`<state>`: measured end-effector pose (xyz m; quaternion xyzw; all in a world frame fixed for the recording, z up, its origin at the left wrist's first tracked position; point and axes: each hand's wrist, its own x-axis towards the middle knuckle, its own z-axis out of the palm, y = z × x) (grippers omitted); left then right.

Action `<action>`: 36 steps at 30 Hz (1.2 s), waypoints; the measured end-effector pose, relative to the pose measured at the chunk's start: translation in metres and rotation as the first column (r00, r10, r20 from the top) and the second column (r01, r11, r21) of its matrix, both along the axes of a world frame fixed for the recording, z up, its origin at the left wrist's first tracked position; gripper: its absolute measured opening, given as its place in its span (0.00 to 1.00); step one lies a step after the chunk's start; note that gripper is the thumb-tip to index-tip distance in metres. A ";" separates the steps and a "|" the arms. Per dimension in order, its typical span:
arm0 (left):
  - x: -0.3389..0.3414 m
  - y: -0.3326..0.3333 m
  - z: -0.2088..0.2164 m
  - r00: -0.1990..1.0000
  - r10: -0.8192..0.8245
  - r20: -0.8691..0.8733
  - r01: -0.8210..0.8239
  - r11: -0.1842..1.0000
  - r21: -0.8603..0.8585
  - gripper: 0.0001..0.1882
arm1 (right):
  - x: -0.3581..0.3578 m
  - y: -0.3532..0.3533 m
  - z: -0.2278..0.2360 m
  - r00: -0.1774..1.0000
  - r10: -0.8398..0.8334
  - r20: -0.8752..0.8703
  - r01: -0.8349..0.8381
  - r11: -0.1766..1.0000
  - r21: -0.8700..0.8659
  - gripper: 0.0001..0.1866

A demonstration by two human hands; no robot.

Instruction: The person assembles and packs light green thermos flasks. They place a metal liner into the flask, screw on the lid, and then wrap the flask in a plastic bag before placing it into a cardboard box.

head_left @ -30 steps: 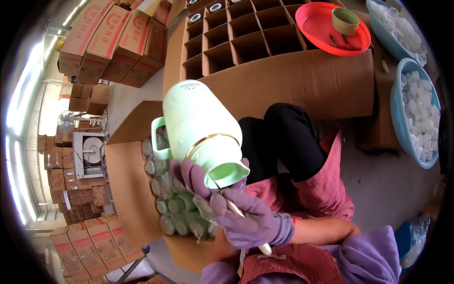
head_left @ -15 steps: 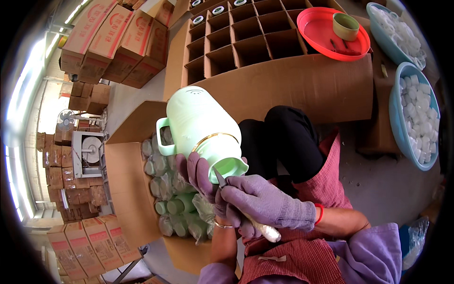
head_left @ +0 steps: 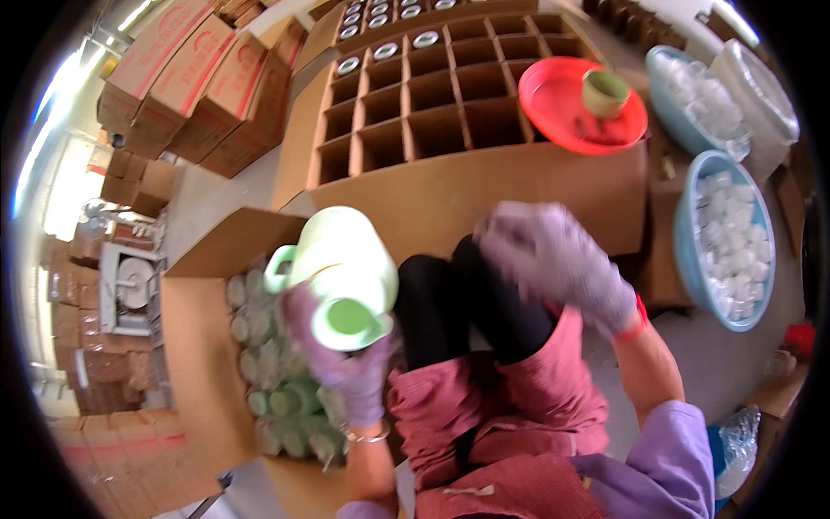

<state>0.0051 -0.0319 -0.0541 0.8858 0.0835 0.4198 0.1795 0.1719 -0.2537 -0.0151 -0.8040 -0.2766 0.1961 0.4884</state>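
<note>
A pale green jug (head_left: 344, 251) with a side handle and a pouring lip is held by my left hand (head_left: 359, 372), gloved in purple-grey. Its open mouth faces me, and my fingers and thumb wrap round the neck end. My right hand (head_left: 566, 264), in the same kind of glove, is over my knees, apart from the jug. Motion smears its fingers, and I cannot see whether anything is in them. Nearest to it is the large divided carton (head_left: 484, 186). Below and left of the jug, an open carton (head_left: 203, 346) holds several greenish wrapped pieces (head_left: 298, 398).
On the divided carton's right corner sits a red round tray (head_left: 545, 91) with a green cup (head_left: 605, 93) and small dark items. Blue basins at right hold white caps (head_left: 733, 246) and whitish translucent pieces (head_left: 696, 91). Stacked cartons (head_left: 177, 78) stand at far left.
My right hand has left the jug's mouth and moved up and right; the knife it held is no longer distinguishable. My left hand has tilted the jug more upright and shifted it left.
</note>
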 end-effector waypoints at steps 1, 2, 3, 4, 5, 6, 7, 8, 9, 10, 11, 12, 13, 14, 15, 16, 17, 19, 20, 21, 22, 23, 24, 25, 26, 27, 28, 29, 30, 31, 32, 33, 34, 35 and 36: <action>0.004 -0.007 0.009 0.995 0.020 0.100 -0.001 0.984 -0.179 0.38 | 0.030 -0.007 -0.020 0.908 -0.163 0.385 0.195 0.980 -0.046 0.13; 0.006 -0.009 0.014 0.982 0.053 0.182 0.014 0.937 -0.349 0.36 | 0.062 -0.013 -0.016 0.890 -0.274 0.365 0.332 0.937 -0.107 0.14; 0.009 -0.004 0.011 0.962 0.091 0.256 0.042 0.881 -0.472 0.39 | 0.103 -0.026 -0.031 0.778 -0.285 0.560 0.431 0.891 -0.146 0.14; 0.009 0.002 0.002 0.945 0.039 0.324 0.183 0.759 -0.625 0.38 | 0.132 -0.037 -0.042 0.698 -0.270 0.663 0.540 0.807 -0.239 0.19; 0.002 0.011 -0.007 0.910 0.044 0.411 0.304 0.604 -0.737 0.37 | 0.127 -0.027 -0.017 0.693 -0.164 0.702 0.501 0.810 -0.304 0.21; -0.003 0.018 -0.015 0.862 0.084 0.500 0.421 0.429 -0.799 0.36 | 0.114 -0.016 0.000 0.746 -0.180 0.641 0.391 0.898 -0.203 0.23; -0.003 0.010 -0.014 0.752 0.035 0.659 0.623 0.288 -0.727 0.32 | 0.102 -0.001 0.013 0.808 -0.170 0.565 0.264 0.961 -0.088 0.25; -0.001 -0.005 -0.012 0.780 0.094 0.618 0.596 0.189 -0.781 0.36 | 0.083 0.008 0.011 0.922 -0.181 0.342 0.099 0.964 0.245 0.26; 0.006 -0.023 -0.011 0.805 0.142 0.576 0.573 0.064 -0.817 0.40 | 0.061 0.018 0.004 0.934 -0.182 0.308 0.039 0.908 0.418 0.21; 0.001 -0.039 -0.030 0.836 0.005 0.548 0.546 0.077 -0.834 0.43 | 0.040 0.018 0.002 0.941 -0.222 0.255 0.066 0.860 0.506 0.19; -0.008 -0.035 -0.041 0.813 -0.192 0.550 0.559 -0.012 -0.829 0.42 | 0.019 0.016 0.001 0.943 -0.264 0.204 0.097 0.802 0.589 0.17; -0.026 -0.018 -0.048 0.762 -0.367 0.533 0.549 -0.070 -0.833 0.41 | 0.002 0.017 0.007 0.938 -0.327 0.118 0.194 0.774 0.603 0.18; -0.044 -0.002 -0.052 0.681 -0.530 0.506 0.521 -0.134 -0.843 0.41 | -0.002 0.006 0.007 0.956 -0.248 0.154 0.133 0.841 0.524 0.18; -0.058 -0.001 -0.060 0.762 -0.470 0.446 0.479 -0.055 -0.876 0.39 | -0.006 0.004 -0.006 0.916 -0.164 0.365 -0.024 0.888 0.459 0.16; -0.070 -0.003 -0.069 0.831 -0.406 0.381 0.420 0.009 -0.907 0.36 | -0.021 0.007 -0.012 0.874 -0.106 0.473 -0.107 0.910 0.401 0.15; -0.067 -0.012 -0.057 0.883 -0.366 0.294 0.328 0.034 -0.944 0.35 | -0.042 0.014 -0.019 0.823 -0.032 0.567 -0.199 0.920 0.339 0.14; -0.043 -0.018 -0.033 0.916 -0.338 0.217 0.243 0.038 -0.969 0.33 | -0.063 0.019 -0.031 0.812 0.002 0.583 -0.229 0.921 0.316 0.13; -0.022 -0.026 -0.023 0.895 -0.445 0.017 0.125 0.213 -0.969 0.29 | -0.099 0.028 -0.062 0.824 0.089 0.559 -0.307 0.900 0.309 0.13; -0.021 -0.028 -0.025 0.822 -0.556 -0.123 0.109 0.366 -0.924 0.27 | -0.104 0.016 -0.067 0.840 0.126 0.527 -0.307 0.912 0.272 0.12; -0.023 -0.022 -0.019 0.759 -0.630 -0.164 0.080 0.340 -0.937 0.20 | -0.092 0.005 -0.069 0.865 0.200 0.460 -0.373 0.870 0.323 0.10; -0.034 -0.007 -0.025 0.768 -0.639 -0.044 0.160 0.259 -0.953 0.20 | -0.076 -0.006 -0.068 0.879 0.272 0.392 -0.424 0.822 0.380 0.09; -0.053 0.013 -0.035 0.769 -0.636 0.069 0.236 0.182 -0.955 0.20 | -0.061 -0.021 -0.067 0.882 0.211 0.422 -0.336 0.909 0.248 0.08; -0.052 0.018 -0.034 0.694 -0.555 0.459 0.484 -0.112 -0.868 0.20 | -0.047 -0.034 -0.067 0.870 0.158 0.468 -0.239 0.964 0.118 0.08; -0.048 0.021 -0.033 0.473 -0.408 0.781 0.666 -0.414 -0.620 0.20 | -0.037 -0.049 -0.078 0.917 0.006 0.398 -0.029 0.998 0.051 0.09; -0.043 0.012 -0.027 0.676 -0.461 0.575 0.575 -0.159 -0.803 0.20 | -0.031 -0.054 -0.090 0.930 -0.154 0.335 0.171 0.985 -0.023 0.10; -0.036 0.002 -0.024 0.839 -0.426 0.339 0.419 0.107 -0.901 0.21 | -0.034 -0.043 -0.072 0.963 -0.071 0.260 0.045 0.994 0.103 0.11; -0.032 -0.010 -0.025 0.944 -0.318 0.086 0.200 0.346 -0.917 0.22 | -0.049 -0.027 -0.050 0.963 0.049 0.265 -0.098 0.979 0.176 0.11; -0.032 -0.017 -0.037 0.882 -0.463 -0.086 0.156 0.460 -0.874 0.23 | -0.064 -0.012 -0.047 0.946 0.214 0.244 -0.277 0.925 0.261 0.12; -0.032 -0.018 -0.040 0.828 -0.527 -0.192 0.211 0.610 -0.764 0.26 | -0.066 -0.003 -0.046 0.895 0.364 0.258 -0.438 0.827 0.353 0.13; -0.043 -0.015 -0.035 0.813 -0.551 -0.187 0.183 0.548 -0.816 0.27 | -0.058 -0.007 -0.053 0.843 0.390 0.372 -0.508 0.804 0.310 0.15; -0.060 -0.007 -0.028 0.802 -0.566 -0.192 0.139 0.489 -0.861 0.28 | -0.042 -0.028 -0.059 0.869 0.349 0.352 -0.434 0.879 0.200 0.14; -0.068 0.006 -0.031 0.786 -0.607 0.117 0.259 0.151 -0.954 0.26 | -0.034 -0.046 -0.072 0.931 0.171 0.322 -0.213 0.972 0.099 0.14; -0.076 0.016 -0.036 0.739 -0.525 0.423 0.378 -0.197 -0.905 0.24 | -0.029 -0.046 -0.069 0.949 -0.005 0.315 0.010 1.000 -0.014 0.14; -0.081 0.021 -0.042 0.656 -0.341 0.673 0.477 -0.504 -0.720 0.23 | -0.034 -0.046 -0.062 0.999 -0.054 0.008 0.053 0.996 0.076 0.13; -0.068 0.010 -0.032 0.715 -0.510 0.478 0.418 -0.236 -0.877 0.23 | -0.040 -0.033 -0.058 0.972 0.107 0.211 -0.145 0.973 0.178 0.12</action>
